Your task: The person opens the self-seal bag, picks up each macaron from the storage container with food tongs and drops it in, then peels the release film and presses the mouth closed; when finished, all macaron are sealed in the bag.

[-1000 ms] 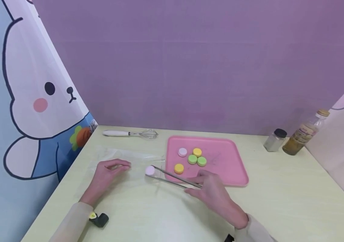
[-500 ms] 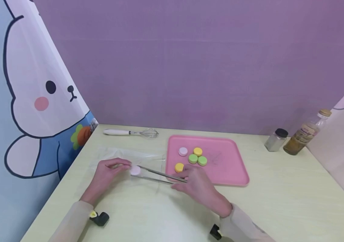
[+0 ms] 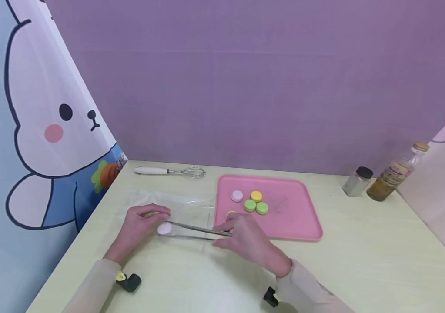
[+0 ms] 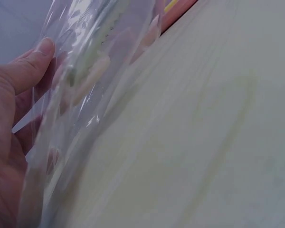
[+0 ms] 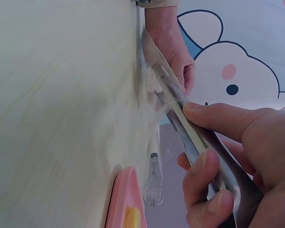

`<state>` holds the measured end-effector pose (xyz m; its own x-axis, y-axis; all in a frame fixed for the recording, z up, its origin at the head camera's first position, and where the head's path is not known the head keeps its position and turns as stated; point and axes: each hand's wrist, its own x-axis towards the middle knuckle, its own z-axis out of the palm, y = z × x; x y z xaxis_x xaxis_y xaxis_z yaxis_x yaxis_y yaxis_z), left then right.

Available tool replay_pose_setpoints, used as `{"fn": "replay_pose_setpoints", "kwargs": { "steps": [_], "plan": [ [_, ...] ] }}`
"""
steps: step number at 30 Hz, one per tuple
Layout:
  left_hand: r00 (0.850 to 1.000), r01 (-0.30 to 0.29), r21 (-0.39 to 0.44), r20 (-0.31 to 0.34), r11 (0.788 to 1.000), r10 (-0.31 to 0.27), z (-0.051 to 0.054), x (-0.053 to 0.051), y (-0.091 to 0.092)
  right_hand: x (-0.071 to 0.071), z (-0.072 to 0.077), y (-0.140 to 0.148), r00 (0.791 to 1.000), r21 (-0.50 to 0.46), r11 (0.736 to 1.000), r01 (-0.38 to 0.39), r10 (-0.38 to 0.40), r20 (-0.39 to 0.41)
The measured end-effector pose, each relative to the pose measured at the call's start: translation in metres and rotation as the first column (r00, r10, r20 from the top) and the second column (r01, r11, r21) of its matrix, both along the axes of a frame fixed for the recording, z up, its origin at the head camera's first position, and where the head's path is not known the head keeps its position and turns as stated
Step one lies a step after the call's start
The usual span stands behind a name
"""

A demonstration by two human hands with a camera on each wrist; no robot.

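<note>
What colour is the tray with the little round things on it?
Pink. The tray shows best in the head view.

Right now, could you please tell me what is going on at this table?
A person's right hand holds metal tongs that grip a pale lilac macaron-like piece. The left hand pinches a clear plastic bag, and the tongs show through its plastic. Five other pieces, one mostly hidden by the right hand, lie on the pink tray.

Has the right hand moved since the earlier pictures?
Yes. In the head view, the right hand has moved left, toward the left edge of the pink tray.
</note>
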<state>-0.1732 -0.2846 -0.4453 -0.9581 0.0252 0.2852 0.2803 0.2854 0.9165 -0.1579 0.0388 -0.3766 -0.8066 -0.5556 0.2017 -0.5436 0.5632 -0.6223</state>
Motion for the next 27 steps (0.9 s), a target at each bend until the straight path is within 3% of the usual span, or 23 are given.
{"fn": "replay_pose_setpoints", "kwargs": {
  "steps": [8,15,27],
  "plan": [
    [1.0,-0.013,0.005,0.019,1.0,0.013,-0.004,-0.002,0.001,-0.001,0.0,-0.008,0.999,0.017,1.0,-0.003,0.003,0.032],
    [0.999,-0.01,0.025,0.046,1.0,0.008,-0.001,0.0,0.002,-0.004,-0.002,-0.012,0.997,0.001,1.0,-0.028,0.028,0.068],
    [0.999,0.022,0.043,-0.027,0.999,-0.021,-0.002,-0.001,0.003,-0.008,-0.007,-0.013,0.992,0.01,0.999,-0.05,0.048,0.114]
  ]
}}
